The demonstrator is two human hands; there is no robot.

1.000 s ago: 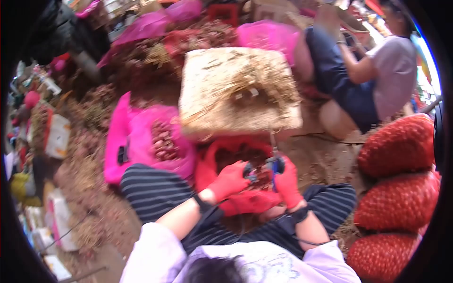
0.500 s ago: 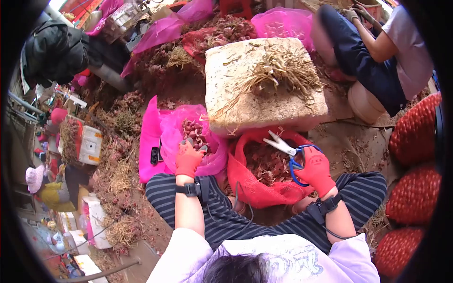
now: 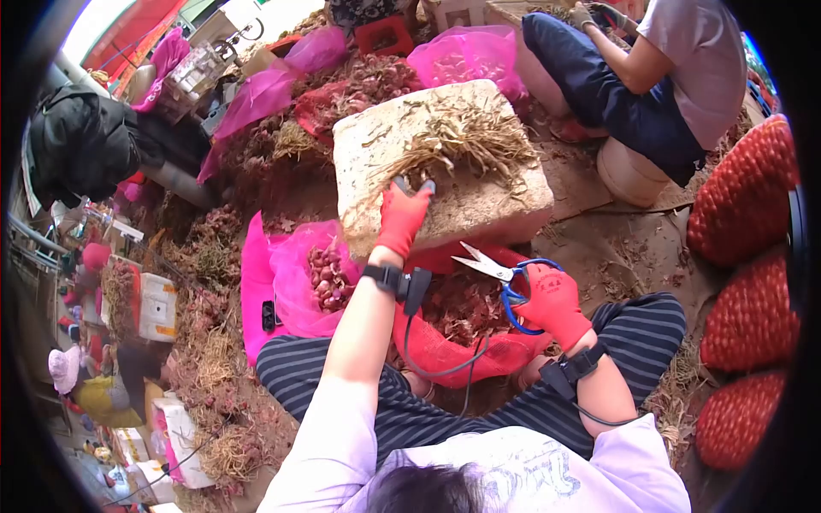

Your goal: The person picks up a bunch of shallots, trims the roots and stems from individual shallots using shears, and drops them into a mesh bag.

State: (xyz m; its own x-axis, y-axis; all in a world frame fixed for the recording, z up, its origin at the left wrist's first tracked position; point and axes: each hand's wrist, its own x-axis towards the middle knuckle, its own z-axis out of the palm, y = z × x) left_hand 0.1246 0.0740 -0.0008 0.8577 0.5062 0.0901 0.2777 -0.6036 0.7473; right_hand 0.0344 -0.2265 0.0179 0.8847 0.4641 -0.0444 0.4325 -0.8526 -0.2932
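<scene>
My left hand (image 3: 405, 218), in a red glove with dark fingertips, reaches over the near edge of a pale foam block (image 3: 368, 145). Its fingertips are apart and touch the near side of a heap of dried shallot stalks (image 3: 466, 141). My right hand (image 3: 552, 303), gloved in red too, grips blue-handled scissors (image 3: 516, 286), their blades partly open and pointing up-left. Below the blades lies a red mesh bag (image 3: 453, 355) with reddish skins and trimmings (image 3: 457, 308) inside. Left of it, a pink mesh bag (image 3: 295, 256) holds cut shallots (image 3: 329, 274).
Full red mesh sacks (image 3: 742, 192) stand along the right. A co-worker (image 3: 684, 77) sits at the upper right on a white bucket (image 3: 629, 171). Loose stalks (image 3: 214, 359) cover the ground at left. A dark object (image 3: 268, 316) lies on the pink bag's edge.
My left hand has moved from the shallots in the pink bag up to the stalks on the foam block. My right hand still holds the scissors. The whole view has shifted slightly.
</scene>
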